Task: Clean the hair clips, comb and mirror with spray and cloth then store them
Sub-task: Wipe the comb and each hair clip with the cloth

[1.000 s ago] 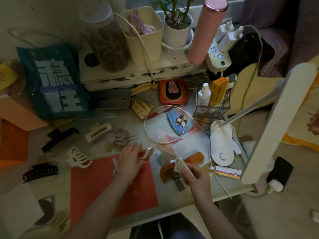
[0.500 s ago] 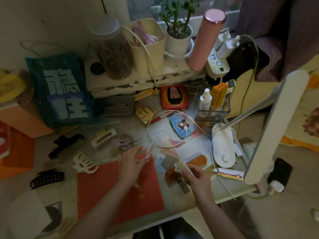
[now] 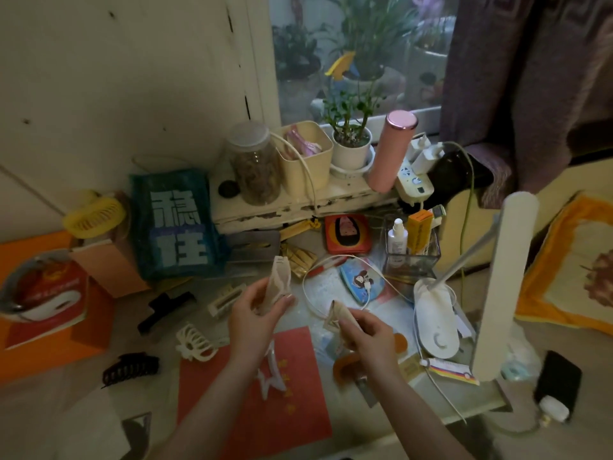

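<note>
Your left hand (image 3: pixel 257 315) holds a tan clip (image 3: pixel 278 287) upright, fingers curled round it; your right hand (image 3: pixel 365 333) pinches a wadded cloth (image 3: pixel 338 315) just beside it. By my reading you're early: the black clip (image 3: pixel 167 308), cream clip (image 3: pixel 225 298), white claw (image 3: pixel 194 341) and dark claw (image 3: pixel 129 368) lie loose on the tabletop (image 3: pixel 159 380), the orange comb (image 3: pixel 351 363) too, none stored. The spray (image 3: pixel 397 237) stands in the glass box (image 3: pixel 411 262) beside an orange carton (image 3: pixel 418 230). The cream bin (image 3: pixel 306 161) holds pink items.
</note>
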Demonstrator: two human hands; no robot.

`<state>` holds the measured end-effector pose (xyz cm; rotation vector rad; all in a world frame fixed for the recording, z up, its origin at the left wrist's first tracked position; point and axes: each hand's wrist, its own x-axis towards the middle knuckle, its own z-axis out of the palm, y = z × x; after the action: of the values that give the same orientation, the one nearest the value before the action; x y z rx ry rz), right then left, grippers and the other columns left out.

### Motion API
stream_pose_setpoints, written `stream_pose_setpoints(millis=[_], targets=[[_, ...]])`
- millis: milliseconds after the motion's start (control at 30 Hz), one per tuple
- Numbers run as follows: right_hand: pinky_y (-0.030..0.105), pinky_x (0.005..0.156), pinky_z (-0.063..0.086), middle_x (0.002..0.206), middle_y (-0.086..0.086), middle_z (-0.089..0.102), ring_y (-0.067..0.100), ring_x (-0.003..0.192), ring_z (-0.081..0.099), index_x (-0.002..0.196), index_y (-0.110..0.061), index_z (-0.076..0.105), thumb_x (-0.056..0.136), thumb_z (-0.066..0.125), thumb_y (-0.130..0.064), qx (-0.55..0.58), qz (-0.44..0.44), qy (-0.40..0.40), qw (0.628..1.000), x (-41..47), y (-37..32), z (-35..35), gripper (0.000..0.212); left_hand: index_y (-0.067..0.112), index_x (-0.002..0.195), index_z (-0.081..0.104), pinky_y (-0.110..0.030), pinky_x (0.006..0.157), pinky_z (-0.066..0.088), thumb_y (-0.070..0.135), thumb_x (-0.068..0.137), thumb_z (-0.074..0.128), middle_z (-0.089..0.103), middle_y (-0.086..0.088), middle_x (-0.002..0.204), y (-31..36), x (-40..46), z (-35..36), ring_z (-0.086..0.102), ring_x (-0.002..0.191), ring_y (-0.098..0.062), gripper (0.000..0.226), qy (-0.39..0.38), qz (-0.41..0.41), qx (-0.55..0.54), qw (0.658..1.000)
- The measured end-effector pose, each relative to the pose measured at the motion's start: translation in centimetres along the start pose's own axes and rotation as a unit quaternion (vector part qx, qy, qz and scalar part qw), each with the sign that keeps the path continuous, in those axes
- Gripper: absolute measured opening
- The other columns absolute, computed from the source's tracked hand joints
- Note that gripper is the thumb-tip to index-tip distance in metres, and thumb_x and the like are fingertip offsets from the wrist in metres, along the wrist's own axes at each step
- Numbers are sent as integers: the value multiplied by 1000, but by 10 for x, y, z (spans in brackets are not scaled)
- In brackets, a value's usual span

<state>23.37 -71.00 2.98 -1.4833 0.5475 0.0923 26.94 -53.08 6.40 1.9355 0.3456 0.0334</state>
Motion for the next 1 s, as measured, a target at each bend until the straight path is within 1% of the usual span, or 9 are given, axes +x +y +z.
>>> stream_pose_setpoints(millis=[133, 267, 400, 533, 700, 767, 833, 933, 1000], targets=[[21, 58, 52, 75, 7, 70, 10, 62, 64, 103, -17, 65, 85, 68, -8, 29, -22, -31, 999, -5, -23, 4, 21, 27, 114, 60, -9, 55, 48, 22, 85, 69, 64, 16, 92, 39, -12, -14, 64, 74, 7, 30, -13, -34, -145, 989], [22, 57, 51, 70, 8, 67, 15, 60, 59, 101, -6, 62, 87, 64, -5, 78, -78, -66, 992, -12, -58, 9, 14, 34, 96, 65, -28, 72, 54, 33, 85, 63, 73, 6, 92, 70, -21, -32, 70, 83, -8, 11, -35, -66, -255, 964], [23, 61, 53, 78, 8, 72, 15, 69, 66, 102, -9, 66, 87, 64, -6, 103, -129, -99, 981, -22, -101, 14, 16, 24, 101, 63, -25, 73, 50, 31, 81, 61, 75, 8, 87, 100, -24, -49, 72, 82, -8, 22, -80, -66, -348, 932], [28, 62, 55, 84, 10, 74, 18, 72, 68, 105, -9, 66, 83, 64, -11, 146, -154, -136, 968, -32, -146, 24, 22, 21, 97, 61, -31, 76, 50, 28, 86, 58, 75, 7, 77, 129, -25, -63, 72, 73, -8, 13, -104, -49, -386, 915], [21, 54, 51, 78, 2, 72, 12, 67, 65, 105, -12, 68, 77, 65, -21, 173, -188, -169, 952, -51, -197, 33, 31, 20, 99, 64, -31, 69, 56, 37, 73, 57, 76, 2, 85, 157, -25, -77, 73, 78, -14, 31, -136, 8, -381, 914], [24, 60, 54, 86, 5, 73, 15, 75, 67, 109, -11, 68, 80, 63, -20, 172, -217, -183, 943, -59, -213, 37, 31, 19, 105, 64, -28, 67, 58, 38, 75, 55, 76, -1, 93, 167, -24, -81, 73, 85, -17, 36, -146, 33, -374, 915], [34, 73, 56, 95, 10, 73, 21, 86, 68, 112, -12, 67, 78, 64, -22, 177, -251, -175, 935, -67, -228, 41, 36, 16, 113, 63, -29, 73, 59, 37, 79, 53, 74, -4, 103, 179, -24, -86, 71, 95, -20, 41, -157, 57, -369, 914], [26, 70, 57, 96, 5, 74, 17, 88, 70, 110, -18, 67, 79, 65, -19, 181, -314, -127, 923, -74, -246, 48, 31, 12, 121, 61, -37, 87, 56, 35, 84, 51, 71, -9, 112, 195, -23, -91, 68, 104, -26, 44, -155, 87, -357, 917], [26, 72, 57, 98, 4, 74, 18, 91, 70, 114, -16, 66, 85, 64, -11, 180, -342, -110, 916, -75, -258, 52, 30, 11, 116, 64, -38, 88, 56, 34, 82, 53, 70, -12, 112, 205, -22, -94, 67, 104, -29, 42, -147, 89, -373, 912]])
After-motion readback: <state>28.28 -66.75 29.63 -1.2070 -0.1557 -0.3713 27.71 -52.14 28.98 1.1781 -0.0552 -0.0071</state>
